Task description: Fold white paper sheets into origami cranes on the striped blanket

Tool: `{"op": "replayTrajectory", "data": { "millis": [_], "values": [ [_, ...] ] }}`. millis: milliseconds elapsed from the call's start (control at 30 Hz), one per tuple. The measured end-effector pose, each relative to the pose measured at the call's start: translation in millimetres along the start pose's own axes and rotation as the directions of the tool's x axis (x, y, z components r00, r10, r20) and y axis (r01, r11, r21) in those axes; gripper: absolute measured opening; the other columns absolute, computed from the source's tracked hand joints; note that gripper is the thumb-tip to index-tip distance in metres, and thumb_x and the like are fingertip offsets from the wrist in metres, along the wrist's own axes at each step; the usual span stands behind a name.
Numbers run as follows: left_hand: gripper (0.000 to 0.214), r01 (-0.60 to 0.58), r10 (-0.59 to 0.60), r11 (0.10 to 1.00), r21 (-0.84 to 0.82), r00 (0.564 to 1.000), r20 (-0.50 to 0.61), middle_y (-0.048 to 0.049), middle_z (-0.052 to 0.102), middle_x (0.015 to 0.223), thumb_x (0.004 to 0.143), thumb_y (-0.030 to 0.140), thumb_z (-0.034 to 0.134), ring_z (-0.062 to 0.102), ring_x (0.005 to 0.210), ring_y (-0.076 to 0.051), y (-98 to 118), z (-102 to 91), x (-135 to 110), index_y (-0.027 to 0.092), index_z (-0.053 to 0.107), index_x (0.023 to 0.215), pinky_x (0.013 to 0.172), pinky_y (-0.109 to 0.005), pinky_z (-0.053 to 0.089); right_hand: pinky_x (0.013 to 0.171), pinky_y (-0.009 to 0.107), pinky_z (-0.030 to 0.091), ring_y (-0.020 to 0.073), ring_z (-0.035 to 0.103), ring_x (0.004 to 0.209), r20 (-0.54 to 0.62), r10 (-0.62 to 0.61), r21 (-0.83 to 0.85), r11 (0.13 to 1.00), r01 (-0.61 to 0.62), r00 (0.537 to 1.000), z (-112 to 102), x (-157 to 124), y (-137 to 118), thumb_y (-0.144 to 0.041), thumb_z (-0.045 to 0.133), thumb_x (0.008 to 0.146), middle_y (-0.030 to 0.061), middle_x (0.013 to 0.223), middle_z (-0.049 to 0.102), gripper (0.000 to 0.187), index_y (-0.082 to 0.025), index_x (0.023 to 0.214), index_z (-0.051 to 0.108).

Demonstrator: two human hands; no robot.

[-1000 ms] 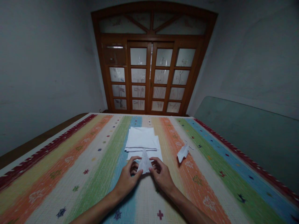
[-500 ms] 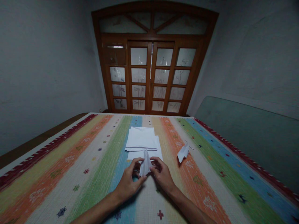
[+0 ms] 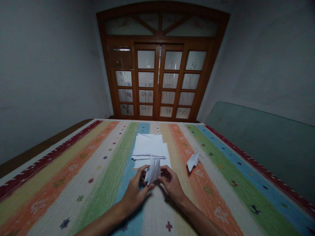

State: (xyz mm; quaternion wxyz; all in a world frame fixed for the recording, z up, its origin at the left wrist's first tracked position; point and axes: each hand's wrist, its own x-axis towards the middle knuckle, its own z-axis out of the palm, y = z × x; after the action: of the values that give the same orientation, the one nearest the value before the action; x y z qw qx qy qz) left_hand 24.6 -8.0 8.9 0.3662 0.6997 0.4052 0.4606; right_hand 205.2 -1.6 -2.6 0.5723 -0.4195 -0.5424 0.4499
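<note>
Between my hands is a small piece of folded white paper (image 3: 153, 170), its layers pointing upward and fanned a little apart. My left hand (image 3: 136, 187) pinches its lower left side between thumb and fingers. From the other side, my right hand (image 3: 172, 183) grips its right edge, the fingers curled. Just beyond lies a stack of white paper sheets (image 3: 149, 144), partly covered by the folded piece. A second folded paper figure (image 3: 193, 160), with a thin pointed end, rests to the right of my right hand.
A striped, patterned cloth (image 3: 98, 183) covers the table. Wooden doors with glass panes (image 3: 157, 78) stand beyond its far edge. Along the right side is a grey-green panel (image 3: 258, 141), and pale walls rise on both sides.
The folded paper has turned between my fingers; its narrow upright point now looks broader, with several layers showing. My hands have shifted only slightly. The stack and the other figure are unmoved.
</note>
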Motion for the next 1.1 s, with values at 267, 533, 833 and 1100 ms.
{"op": "replayTrajectory", "data": {
  "millis": [267, 533, 833, 1100],
  "values": [
    [0.015, -0.019, 0.027, 0.991, 0.135, 0.998, -0.062, -0.0058, 0.075, 0.09, 0.084, 0.028, 0.066, 0.067, 0.083, -0.024, -1, -4.7, 4, 0.023, 0.075, 0.095, 0.081, -0.036, 0.053, 0.08, 0.033, 0.055, 0.023, 0.068, 0.091, -0.014, -0.154, -0.101, 0.983, 0.151, 0.988, -2, 1, -4, -0.021, 0.067, 0.075, 0.0102, 0.107, 0.072, 0.01, -0.019, 0.084, 0.072],
    [0.011, -0.143, 0.183, 0.962, 0.232, 0.97, -0.162, -0.009, 0.072, 0.118, 0.083, 0.027, 0.068, 0.054, 0.123, -0.031, 0, -11.5, 9, 0.025, 0.077, 0.088, 0.105, -0.052, 0.042, 0.065, 0.027, 0.05, 0.0187, 0.064, 0.069, 0.007, -0.124, -0.204, 0.971, 0.123, 0.992, -1, -3, -7, -0.022, 0.066, 0.077, 0.0023, 0.074, 0.07, 0.009, -0.019, 0.084, 0.071],
    [0.044, 0.101, -0.119, 0.983, -0.153, 0.986, -0.118, -0.0027, 0.076, 0.088, 0.086, 0.036, 0.068, 0.072, 0.078, -0.021, 13, -3.3, 2, 0.023, 0.057, 0.126, 0.077, -0.032, 0.055, 0.066, 0.027, 0.051, 0.019, 0.066, 0.072, -0.082, -0.168, -0.093, 0.983, 0.16, 0.982, 2, -5, -18, -0.03, 0.073, 0.078, 0.0024, 0.077, 0.07, 0.026, -0.02, 0.101, 0.067],
    [0.019, 0.078, -0.097, 0.952, -0.295, 0.994, -0.05, -0.0059, 0.074, 0.093, 0.083, 0.033, 0.068, 0.069, 0.089, -0.023, 13, -5.9, 8, 0.018, 0.072, 0.093, 0.08, -0.03, 0.052, 0.06, 0.025, 0.052, 0.019, 0.066, 0.071, -0.032, -0.101, -0.019, 0.995, 0.101, 0.994, 3, -5, -17, -0.026, 0.068, 0.079, 0.005, 0.08, 0.071, 0.013, -0.02, 0.087, 0.075]
  ]
}}
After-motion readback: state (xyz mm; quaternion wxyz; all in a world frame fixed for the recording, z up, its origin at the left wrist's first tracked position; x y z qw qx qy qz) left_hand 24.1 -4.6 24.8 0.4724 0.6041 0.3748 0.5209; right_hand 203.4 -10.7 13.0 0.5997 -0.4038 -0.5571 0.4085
